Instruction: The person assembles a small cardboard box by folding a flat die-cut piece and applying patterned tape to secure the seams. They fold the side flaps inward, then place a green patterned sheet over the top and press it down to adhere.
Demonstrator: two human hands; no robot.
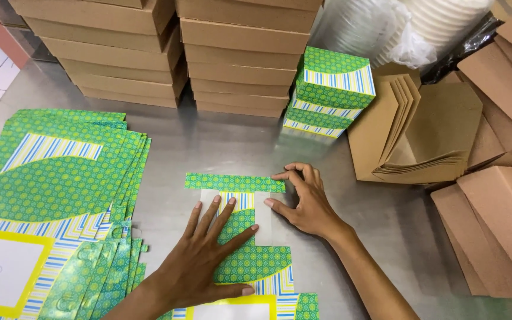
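Left to right: stack of flat sleeves; left hand, fingers spread, flattening one thin, light, creasable card sleeve on the steel table; right hand, fingertips bent, pressing its top flap, best held by edges.

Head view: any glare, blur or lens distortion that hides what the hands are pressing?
Head view: sharp where the left hand and right hand press the green patterned carton blank; soft glare on the steel table, none on the blank; wide-angle bending tilts the brown box stacks at the edges.
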